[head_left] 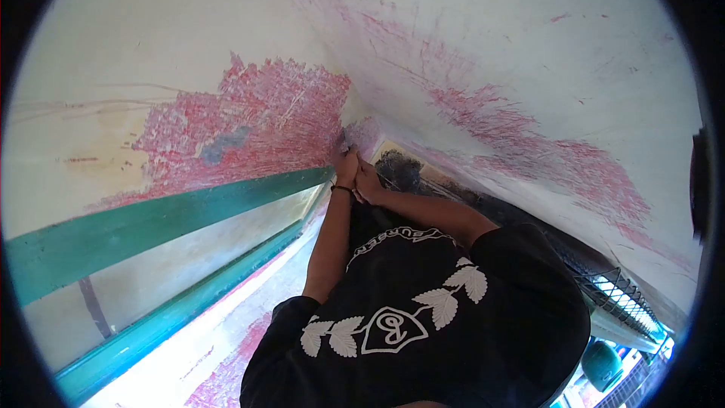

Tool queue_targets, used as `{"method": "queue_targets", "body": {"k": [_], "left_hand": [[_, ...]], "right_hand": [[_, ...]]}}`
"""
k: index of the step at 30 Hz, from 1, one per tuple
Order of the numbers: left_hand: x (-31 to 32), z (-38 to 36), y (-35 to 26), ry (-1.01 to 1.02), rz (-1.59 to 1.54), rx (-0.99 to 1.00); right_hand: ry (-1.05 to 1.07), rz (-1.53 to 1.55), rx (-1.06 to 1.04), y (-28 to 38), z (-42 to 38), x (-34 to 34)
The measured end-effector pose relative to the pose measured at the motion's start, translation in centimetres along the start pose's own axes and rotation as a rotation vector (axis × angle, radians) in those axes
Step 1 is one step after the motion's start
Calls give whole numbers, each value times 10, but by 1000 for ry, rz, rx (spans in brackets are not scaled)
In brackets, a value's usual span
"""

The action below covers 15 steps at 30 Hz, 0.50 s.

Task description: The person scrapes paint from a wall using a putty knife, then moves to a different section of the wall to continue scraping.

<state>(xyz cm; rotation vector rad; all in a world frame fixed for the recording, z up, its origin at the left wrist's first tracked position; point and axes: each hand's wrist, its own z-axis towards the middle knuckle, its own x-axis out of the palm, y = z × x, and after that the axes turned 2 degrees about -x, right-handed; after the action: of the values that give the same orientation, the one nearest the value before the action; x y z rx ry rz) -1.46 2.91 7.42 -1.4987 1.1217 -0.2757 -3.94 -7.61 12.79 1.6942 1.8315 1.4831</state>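
Observation:
Both of my hands are raised together at the corner where two walls meet. My left hand [347,166], with a dark band [342,188] at its wrist, is closed right at the end of the red-scraped patch [257,125]. Pressed against it from the right is my right hand [368,181], also closed. A small greyish shape shows just above the left fingers, against the wall; I cannot tell what the hands grip. Beside them on the right is a dark blotch [399,170] on a yellowish surface.
A green beam [166,211] runs along the left wall up to my hands, with a second green strip [181,325] below it. More red scraped marks [529,143] cover the right wall. At lower right are a wire rack [623,302] and a green rounded object [602,366].

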Motion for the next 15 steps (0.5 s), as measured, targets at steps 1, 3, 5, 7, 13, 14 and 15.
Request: {"method": "queue_targets", "body": {"k": [1,3,5,7,13,14,15], "left_hand": [[-1,2,1,-12,34,29],[-13,-8,-32,7,75,4],[-22,-25,-49,18,118,-95],[-16,-23,-45,-16,189,-175],[-17,-12,28,202,-144,-303],[-17,-7,26,233,-78,-311],[-16,1,27,264,-9,-318]], "right_hand": [[-5,55,29,2,1,5],[-29,131,60,2,-2,16],[-71,176,41,4,-2,23],[-68,135,50,2,-5,20],[-25,-23,61,3,-23,13],[-18,-2,83,2,-20,15],[-75,-21,50,-9,-10,14]]}}
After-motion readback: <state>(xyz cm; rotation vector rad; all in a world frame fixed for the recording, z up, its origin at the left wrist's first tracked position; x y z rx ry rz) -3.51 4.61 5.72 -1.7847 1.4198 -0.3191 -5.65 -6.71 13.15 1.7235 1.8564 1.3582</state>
